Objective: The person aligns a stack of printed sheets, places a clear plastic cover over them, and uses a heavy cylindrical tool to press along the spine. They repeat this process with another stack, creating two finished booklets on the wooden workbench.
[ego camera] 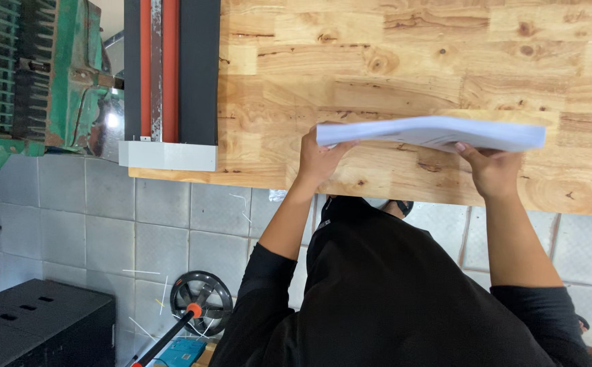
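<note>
A thick stack of white paper sheets (pixel 432 132) is held flat just above a wooden tabletop (pixel 404 61). My left hand (pixel 319 160) grips the stack's left end, thumb on top. My right hand (pixel 489 166) grips it near the right end from below, with fingertips curling over the near edge. Both arms wear black sleeves pushed up to the elbow. The stack sags slightly between the hands.
A black and red cutting machine (pixel 170 68) with a white end block (pixel 167 155) sits on the table's left edge. Green machinery (pixel 34 75) stands further left. On the grey tiled floor (pixel 167 217) are a black box (pixel 38 326) and a small fan (pixel 202 299).
</note>
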